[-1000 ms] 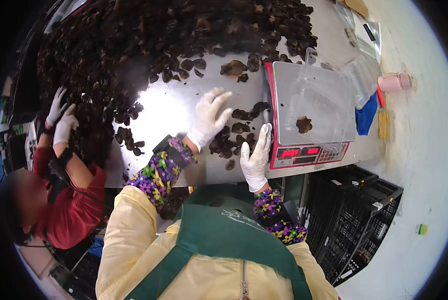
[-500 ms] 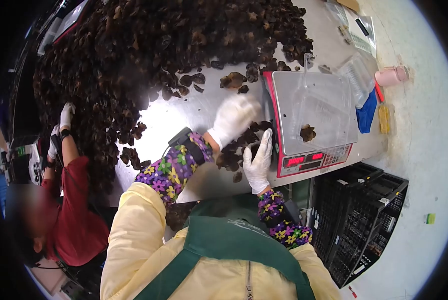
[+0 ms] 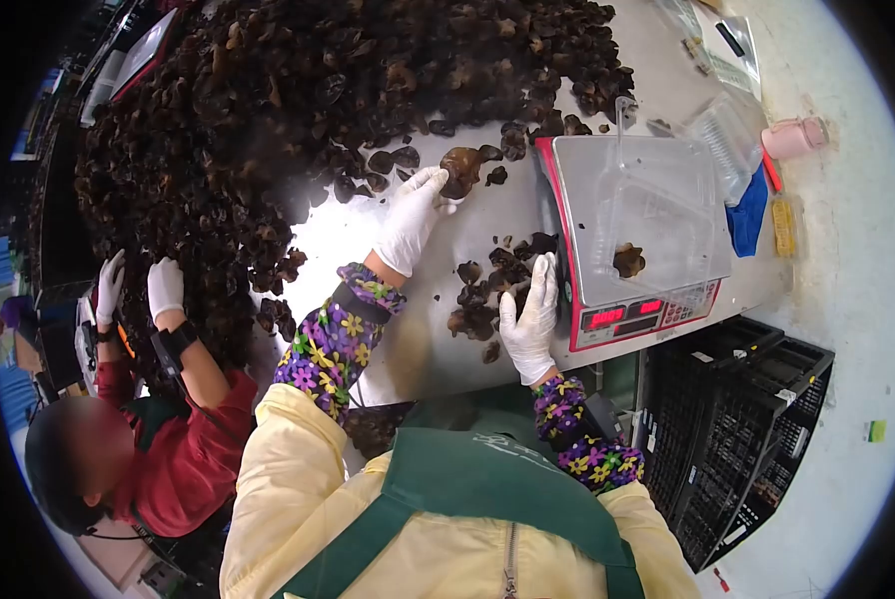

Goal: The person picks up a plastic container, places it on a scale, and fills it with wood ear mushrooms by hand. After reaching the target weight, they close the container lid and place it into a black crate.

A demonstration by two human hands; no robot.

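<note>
My white-gloved left hand [image 3: 411, 225] pinches the edge of a large brown wood ear mushroom [image 3: 459, 172] at the front fringe of the big heap. My right hand [image 3: 530, 329], also gloved, rests with fingers outstretched and thumb apart, beside a small cluster of wood ear pieces [image 3: 474, 317]. Just right of that hand stands a red-rimmed weighing scale [image 3: 577, 290] with lit red digits. A clear plastic container [image 3: 657, 215] lies on its plate, and a single wood ear piece [image 3: 628, 262] shows there.
A huge heap of wood ear mushrooms [image 3: 298, 90] covers the back and left of the metal table [image 3: 388, 349]. At left, a co-worker's gloved hands [image 3: 166, 288] are at the heap. Stacked clear containers [image 3: 722, 155], a pink bottle [image 3: 795, 138] and black crates [image 3: 737, 419] stand right.
My left hand has moved from near the small cluster up and left to the heap's fringe, where it grips a mushroom. My right hand stays beside the scale. The co-worker's hands have shifted.
</note>
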